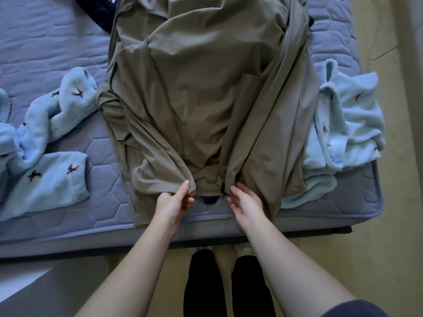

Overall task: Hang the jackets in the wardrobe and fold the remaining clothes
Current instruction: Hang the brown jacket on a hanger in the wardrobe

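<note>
Left hand point(176, 200) grip pinches khaki jacket point(206, 99) left zip edge; right hand point(246, 202) grip pinches right edge; jacket on mattress point(57, 42).

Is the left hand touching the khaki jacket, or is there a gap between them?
Touching. The head view shows the left hand pinching the zipper edge of the khaki jacket near its hem, with no gap between them.

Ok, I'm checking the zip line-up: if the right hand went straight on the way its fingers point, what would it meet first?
The khaki jacket: the right hand points its fingers up and left at the jacket's front zip edge, and they seem to be touching it, though depth is unclear.
</note>
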Available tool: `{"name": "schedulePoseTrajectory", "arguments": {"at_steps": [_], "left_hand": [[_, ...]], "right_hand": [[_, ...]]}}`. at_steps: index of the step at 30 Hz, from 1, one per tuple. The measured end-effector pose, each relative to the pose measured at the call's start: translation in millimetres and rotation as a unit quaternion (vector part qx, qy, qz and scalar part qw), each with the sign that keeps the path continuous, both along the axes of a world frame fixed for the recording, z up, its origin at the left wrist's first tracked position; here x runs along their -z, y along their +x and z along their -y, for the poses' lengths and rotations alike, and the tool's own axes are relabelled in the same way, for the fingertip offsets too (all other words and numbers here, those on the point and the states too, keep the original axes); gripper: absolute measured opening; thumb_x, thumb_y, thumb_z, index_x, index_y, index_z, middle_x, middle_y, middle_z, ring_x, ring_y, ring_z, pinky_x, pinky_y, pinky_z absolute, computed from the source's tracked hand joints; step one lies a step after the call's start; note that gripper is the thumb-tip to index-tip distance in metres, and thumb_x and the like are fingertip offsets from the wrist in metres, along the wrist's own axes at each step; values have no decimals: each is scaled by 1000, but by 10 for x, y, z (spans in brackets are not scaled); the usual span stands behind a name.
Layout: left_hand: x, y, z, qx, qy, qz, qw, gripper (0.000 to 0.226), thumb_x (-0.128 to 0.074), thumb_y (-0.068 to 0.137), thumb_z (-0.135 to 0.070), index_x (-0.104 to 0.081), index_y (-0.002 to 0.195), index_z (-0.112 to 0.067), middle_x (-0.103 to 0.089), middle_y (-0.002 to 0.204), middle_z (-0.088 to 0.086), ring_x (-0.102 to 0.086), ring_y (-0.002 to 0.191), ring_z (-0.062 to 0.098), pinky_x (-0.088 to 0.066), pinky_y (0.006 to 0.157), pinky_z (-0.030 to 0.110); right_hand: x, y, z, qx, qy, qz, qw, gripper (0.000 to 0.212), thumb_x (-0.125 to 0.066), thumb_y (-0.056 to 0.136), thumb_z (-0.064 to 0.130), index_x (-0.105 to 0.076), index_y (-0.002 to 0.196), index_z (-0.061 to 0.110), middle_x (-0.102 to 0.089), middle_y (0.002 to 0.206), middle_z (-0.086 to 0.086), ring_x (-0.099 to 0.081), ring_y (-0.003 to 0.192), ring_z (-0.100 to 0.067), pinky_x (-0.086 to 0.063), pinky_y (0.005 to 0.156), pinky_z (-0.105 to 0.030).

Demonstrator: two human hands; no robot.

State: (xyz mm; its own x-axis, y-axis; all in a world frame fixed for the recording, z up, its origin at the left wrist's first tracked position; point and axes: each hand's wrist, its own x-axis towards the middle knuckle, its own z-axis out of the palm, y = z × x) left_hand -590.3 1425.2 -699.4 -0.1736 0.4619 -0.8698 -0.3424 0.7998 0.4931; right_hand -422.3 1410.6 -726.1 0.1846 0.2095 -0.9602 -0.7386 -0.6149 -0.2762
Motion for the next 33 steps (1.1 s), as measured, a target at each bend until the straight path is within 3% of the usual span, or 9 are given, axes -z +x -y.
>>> {"name": "schedulePoseTrajectory", "arguments": {"at_steps": [3,6,9,12,16,18,22,28,33], "left_hand": [[-13,-22,34,2,0,1,1000,16,-66,88,-20,-64,80,-7,-67,61,-1,-55,47,4,-48,48,16],[-16,-28,61,-1,-1,7,1000,15,-66,88,-20,-64,81,-7,-66,61,-1,-55,47,4,-48,48,17],[-17,-24,77,-3,-4,8,1000,15,-66,88,-20,-64,80,-8,-66,60,-2,-55,47,4,-47,47,17],[-27,-16,82,1,-6,4,1000,16,-65,89,-20,-63,79,-8,-65,59,-2,-56,48,4,-47,47,17],[-43,0,83,7,-3,3,1000,16,-64,90,-20,-63,80,-8,-65,60,-2,-55,48,5,-46,48,17],[-53,-2,83,8,-4,3,1000,15,-63,91,-20,-63,81,-8,-65,61,-1,-55,49,5,-45,48,17],[-71,-9,86,4,-5,7,1000,15,-64,90,-19,-63,82,-7,-65,61,-1,-55,49,6,-45,47,18],[-36,-29,80,5,-2,9,1000,15,-65,89,-20,-63,81,-8,-66,61,0,-57,49,6,-46,47,19],[-69,-43,82,29,12,23,999,14,-62,90,-18,-64,82,-6,-70,67,1,-61,53,5,-48,49,17]], "right_hand": [[-11,-19,14,95,-45,-54,993,28,-66,86,-1,-60,112,2,-64,110,-14,-63,84,-20,-50,64,-26],[-47,-62,15,55,-82,-122,988,16,-72,83,7,-61,95,4,-65,107,-14,-64,86,-20,-50,73,-29],[-31,-121,22,-3,-90,-112,990,25,-74,82,15,-63,104,12,-64,114,-5,-60,104,-18,-42,86,-34],[-13,-185,49,-3,-109,-56,993,41,-75,82,16,-60,120,10,-67,115,-4,-63,101,-15,-42,78,-31],[-42,-170,61,-20,-118,-91,989,23,-74,83,28,-67,94,10,-71,91,1,-65,89,-12,-42,81,-30],[-49,-133,59,-20,-119,-102,987,23,-73,83,33,-67,89,11,-71,89,1,-64,87,-12,-43,80,-31],[-62,-95,64,11,-102,-86,991,21,-70,86,30,-65,93,10,-69,89,-1,-64,84,-13,-44,65,-28],[-30,-119,-25,33,-83,-102,991,27,-70,86,32,-63,95,8,-65,95,-4,-60,86,-16,-45,71,-30],[23,-119,-62,77,-41,-70,994,21,-72,84,18,-64,103,11,-65,90,-2,-60,76,-11,-48,64,-25]]}}
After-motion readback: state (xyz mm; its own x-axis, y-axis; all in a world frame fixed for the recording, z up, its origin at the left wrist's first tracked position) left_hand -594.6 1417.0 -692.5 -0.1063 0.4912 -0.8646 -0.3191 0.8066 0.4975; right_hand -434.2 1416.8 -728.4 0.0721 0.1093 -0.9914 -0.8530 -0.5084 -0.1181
